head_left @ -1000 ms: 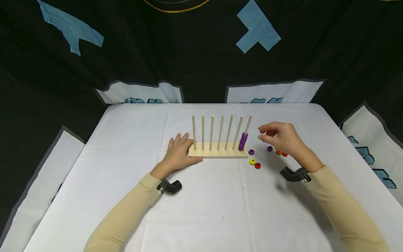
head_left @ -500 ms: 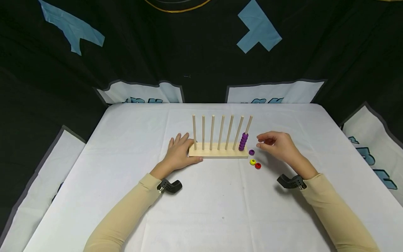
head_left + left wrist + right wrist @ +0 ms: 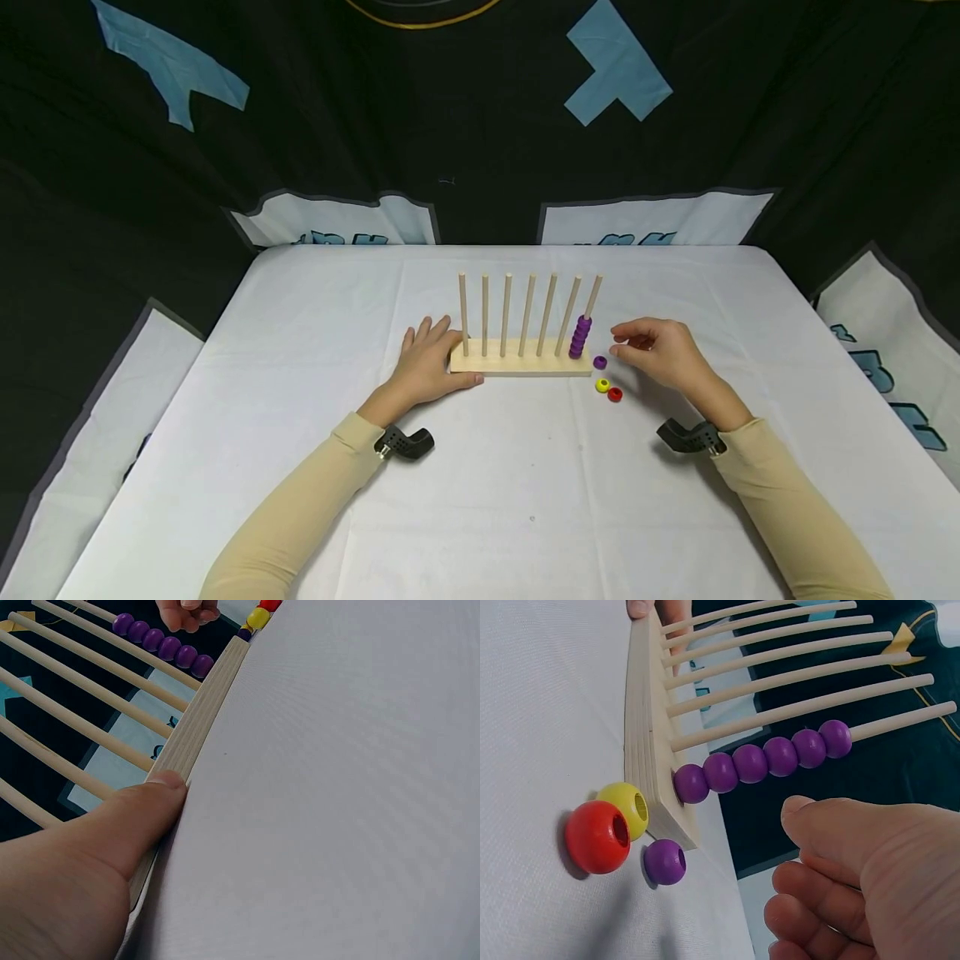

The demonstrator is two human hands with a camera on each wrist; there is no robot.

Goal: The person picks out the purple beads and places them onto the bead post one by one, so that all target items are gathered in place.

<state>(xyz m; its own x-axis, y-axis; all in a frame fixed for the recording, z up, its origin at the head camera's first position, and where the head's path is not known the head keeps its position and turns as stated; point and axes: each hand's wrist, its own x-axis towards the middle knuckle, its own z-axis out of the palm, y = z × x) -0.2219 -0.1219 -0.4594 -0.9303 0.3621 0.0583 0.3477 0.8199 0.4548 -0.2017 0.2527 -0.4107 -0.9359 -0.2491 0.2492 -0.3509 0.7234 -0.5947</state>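
A wooden bead stand [image 3: 517, 364] with several upright pegs rests on the white table. My left hand [image 3: 422, 369] grips its left end, thumb along the front edge and the other fingers behind. Several purple beads [image 3: 765, 761] are stacked on the rightmost peg. My right hand [image 3: 663, 352] hovers to the right of that stack, fingers loosely bent, with nothing seen between thumb and fingers in the right wrist view. Below it, off the stand's right end, lie a purple bead [image 3: 664, 862], a yellow bead [image 3: 624, 810] and a red bead [image 3: 596, 838].
The white tablecloth [image 3: 480, 500] spreads under everything. A dark curtain [image 3: 480, 125] with blue patches hangs behind the table's far edge. A black wrist camera mount [image 3: 686, 436] sits on the right wrist, another mount [image 3: 405, 443] on the left.
My right hand has come down and slightly left, then nearly stopped. The loose beads seen beneath it a second ago are now hidden in the head view. My left hand has stayed put.
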